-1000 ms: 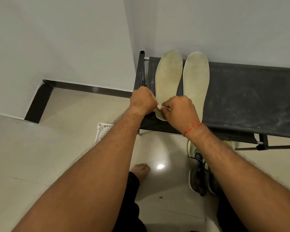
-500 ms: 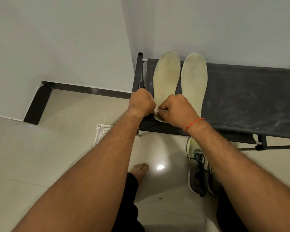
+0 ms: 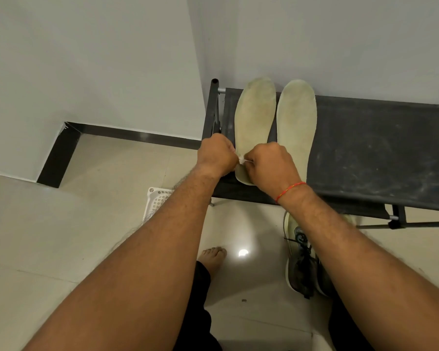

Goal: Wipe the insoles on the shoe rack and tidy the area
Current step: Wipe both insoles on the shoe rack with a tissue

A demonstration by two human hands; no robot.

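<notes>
While the left insole (image 3: 255, 117) and right insole (image 3: 297, 122) lay side by side on the dark fabric shoe rack (image 3: 378, 148), toes toward the wall, the left hand (image 3: 217, 154) and right hand (image 3: 271, 165), fingers curled, pinched a small white scrap (image 3: 242, 160) between them above the left insole's heel. A sneaker (image 3: 302, 262) and white basket (image 3: 157, 201) sat on the floor.
</notes>
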